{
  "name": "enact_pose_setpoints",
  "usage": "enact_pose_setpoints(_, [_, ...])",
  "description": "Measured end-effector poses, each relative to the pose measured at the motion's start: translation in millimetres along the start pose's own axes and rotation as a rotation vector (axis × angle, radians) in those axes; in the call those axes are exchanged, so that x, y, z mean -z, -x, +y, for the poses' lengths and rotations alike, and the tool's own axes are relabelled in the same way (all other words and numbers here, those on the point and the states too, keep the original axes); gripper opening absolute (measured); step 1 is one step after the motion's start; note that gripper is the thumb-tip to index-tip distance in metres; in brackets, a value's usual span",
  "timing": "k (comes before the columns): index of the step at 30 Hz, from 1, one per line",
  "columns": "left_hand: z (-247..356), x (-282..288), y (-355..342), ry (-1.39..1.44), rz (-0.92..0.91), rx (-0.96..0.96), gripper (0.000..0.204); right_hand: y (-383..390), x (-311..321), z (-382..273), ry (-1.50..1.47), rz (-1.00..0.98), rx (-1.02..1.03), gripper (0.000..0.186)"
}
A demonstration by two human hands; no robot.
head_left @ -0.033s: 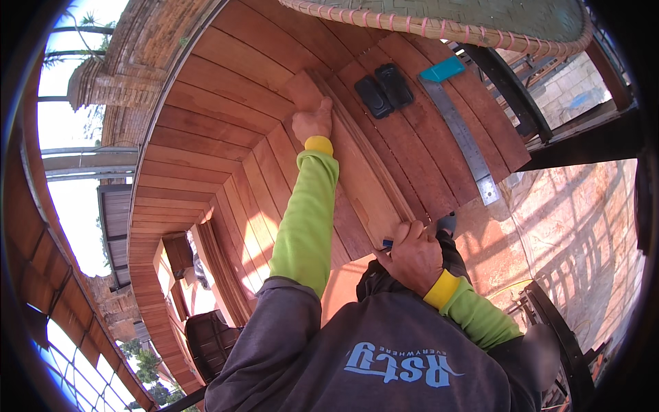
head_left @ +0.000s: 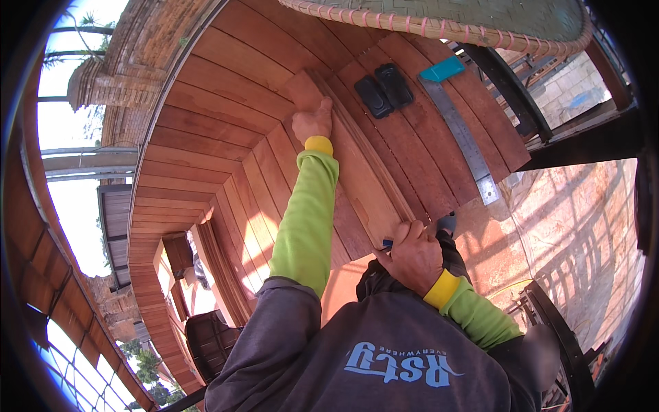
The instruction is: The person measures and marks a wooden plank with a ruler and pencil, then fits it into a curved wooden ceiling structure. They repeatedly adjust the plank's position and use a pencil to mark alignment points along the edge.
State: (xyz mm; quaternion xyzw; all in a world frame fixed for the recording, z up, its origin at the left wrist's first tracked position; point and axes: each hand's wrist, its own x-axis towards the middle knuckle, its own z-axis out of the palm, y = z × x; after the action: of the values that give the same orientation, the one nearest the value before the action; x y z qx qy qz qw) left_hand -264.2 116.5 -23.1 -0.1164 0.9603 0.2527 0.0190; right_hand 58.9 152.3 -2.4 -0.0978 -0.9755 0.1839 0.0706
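A long reddish wooden board (head_left: 353, 180) lies on the planks in front of me, sloping from far left to near right. My left hand (head_left: 313, 123) is closed on the board near its far end, the thumb along the top. Down at the near end my right hand (head_left: 415, 257) is closed with fingers bent over the board's end. A small dark blue thing (head_left: 388, 244) pokes out between its thumb and fingers; most of it is hidden, so its kind does not show.
Right of the board lie a black two-part case (head_left: 384, 90) and a metal try square (head_left: 461, 130) with a teal handle. A woven panel (head_left: 467, 20) with a pink-laced rim overhangs the top. A curved plank wall (head_left: 206, 113) runs along the left. A dark plastic chair (head_left: 211, 343) stands lower left.
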Motion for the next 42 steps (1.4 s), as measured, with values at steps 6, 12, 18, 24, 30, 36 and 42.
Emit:
enact_pose_setpoints(6, [-2, -1, 5, 0.023, -0.012, -0.022, 0.09, 0, 2, 1, -0.026, -0.025, -0.008, 0.06])
enact_pose_setpoints(12, [-6, -2, -3, 0.04, -0.07, -0.038, 0.098, 2, -1, 1, -0.031, -0.028, -0.012, 0.06])
enact_pose_setpoints(18, [-10, -1, 2, 0.081, -0.052, -0.079, 0.104, 2, -1, 0, 0.004, -0.016, -0.004, 0.06])
enact_pose_setpoints(24, [-9, 6, 6, 0.168, -0.149, -0.058, 0.106, 2, -5, -2, -0.052, -0.01, -0.035, 0.059])
enact_pose_setpoints(30, [-22, 2, 8, 0.289, -0.111, -0.12, 0.091, 0, 0, -3, -0.035, -0.052, -0.033, 0.059])
enact_pose_setpoints(36, [-19, 3, 12, 0.307, -0.111, -0.107, 0.091, -2, 4, -4, 0.013, -0.061, -0.03, 0.06])
enact_pose_setpoints(42, [-20, 0, 14, 0.289, -0.091, -0.125, 0.072, -4, 5, 0, -0.039, -0.078, -0.008, 0.061])
